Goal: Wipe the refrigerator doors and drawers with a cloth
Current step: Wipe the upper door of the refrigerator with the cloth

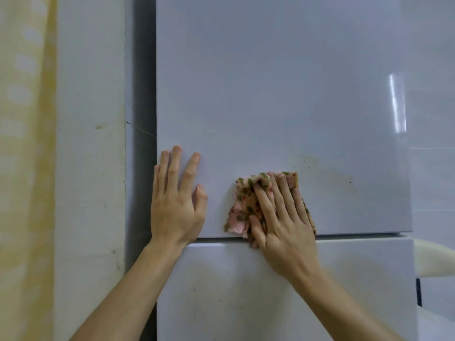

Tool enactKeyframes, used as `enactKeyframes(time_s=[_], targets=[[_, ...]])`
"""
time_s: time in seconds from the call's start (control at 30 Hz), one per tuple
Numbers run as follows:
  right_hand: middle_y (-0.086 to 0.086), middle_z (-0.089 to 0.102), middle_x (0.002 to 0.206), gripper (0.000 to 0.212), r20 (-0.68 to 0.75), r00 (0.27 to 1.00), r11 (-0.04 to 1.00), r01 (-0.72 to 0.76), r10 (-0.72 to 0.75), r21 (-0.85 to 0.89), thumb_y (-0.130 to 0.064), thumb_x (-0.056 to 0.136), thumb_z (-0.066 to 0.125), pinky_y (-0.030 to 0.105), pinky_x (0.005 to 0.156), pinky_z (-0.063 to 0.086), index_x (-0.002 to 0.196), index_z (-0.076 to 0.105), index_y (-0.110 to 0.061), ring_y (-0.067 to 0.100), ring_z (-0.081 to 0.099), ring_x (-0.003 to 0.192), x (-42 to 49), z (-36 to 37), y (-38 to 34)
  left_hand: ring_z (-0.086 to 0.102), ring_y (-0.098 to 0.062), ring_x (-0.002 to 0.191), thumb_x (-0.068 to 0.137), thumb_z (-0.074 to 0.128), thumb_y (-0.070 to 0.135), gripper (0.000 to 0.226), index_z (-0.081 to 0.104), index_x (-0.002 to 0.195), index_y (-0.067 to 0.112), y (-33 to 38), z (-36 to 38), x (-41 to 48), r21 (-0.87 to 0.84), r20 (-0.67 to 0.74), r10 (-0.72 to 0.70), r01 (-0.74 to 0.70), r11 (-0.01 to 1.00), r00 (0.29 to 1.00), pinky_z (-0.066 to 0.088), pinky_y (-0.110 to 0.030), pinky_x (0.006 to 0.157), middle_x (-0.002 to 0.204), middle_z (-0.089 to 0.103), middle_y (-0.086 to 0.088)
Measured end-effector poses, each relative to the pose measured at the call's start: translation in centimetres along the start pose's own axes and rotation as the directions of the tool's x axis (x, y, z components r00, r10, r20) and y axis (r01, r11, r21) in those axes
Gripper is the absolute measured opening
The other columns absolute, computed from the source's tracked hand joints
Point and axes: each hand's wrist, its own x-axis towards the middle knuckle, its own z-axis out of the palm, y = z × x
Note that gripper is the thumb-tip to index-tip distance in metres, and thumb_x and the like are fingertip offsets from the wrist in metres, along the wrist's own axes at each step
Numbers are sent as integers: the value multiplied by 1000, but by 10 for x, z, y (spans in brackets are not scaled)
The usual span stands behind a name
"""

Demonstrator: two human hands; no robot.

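close view of a white refrigerator's upper door (270, 82) above a lower drawer front (270, 291). the left hand (176, 205) lies flat on the door near its lower left corner, fingers straight, holding nothing. the right hand (283, 222) presses a pink cloth (242, 200) with green spots against the door's bottom edge, just above the seam, fingers spread nearly straight over it. brownish specks (317, 163) mark the door just right of the cloth. a yellow curtain (22, 143) hangs far left

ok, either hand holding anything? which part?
Right hand presses the cloth on the door, fingers over its right half. Left hand holds nothing.
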Motion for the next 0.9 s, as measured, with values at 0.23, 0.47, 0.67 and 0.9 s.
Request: enactKeyframes(time_s=[0.23, 0.47, 0.67, 0.9], targets=[[7, 15, 175, 59, -38, 984, 983, -178, 176, -41, -50, 108, 41, 50, 132, 12, 164, 31, -33, 29, 10, 162, 97, -9, 35, -4, -21, 165, 97, 42, 28, 70, 29, 166, 18, 26, 5, 12, -68, 51, 62, -58, 996, 997, -2, -38, 134, 178, 9, -5], [9, 8, 176, 62, 1, 973, 973, -231, 231, 4, -48, 108, 39, 53, 132, 10, 166, 27, -28, 30, 2, 163, 54, -7, 25, -9, -19, 164, 99, 37, 35, 71, 25, 167, 20, 27, 1, 15, -79, 143, 70, -59, 995, 987, -9, -33, 132, 178, 4, -3], [7, 14, 175, 62, 72, 991, 993, -113, 116, -38, -48, 106, 38, 51, 131, 10, 164, 30, -27, 31, 10, 162, -39, -13, 36, -8, -16, 164, 97, 43, 30, 72, 27, 166, 18, 37, -1, 13, -86, 128, 14, -3, 996, 992, -9, -30, 132, 178, 4, -1], [3, 3, 176, 62, 112, 975, 979, -184, 194, -88, -51, 108, 22, 49, 132, 6, 166, 12, -30, 25, 3, 163, 28, -26, 77, -6, -18, 165, 99, 36, 38, 72, 23, 167, 18, 71, 14, 1, -113, 144, 105, -89, 990, 984, -6, -35, 133, 178, 3, -2]])
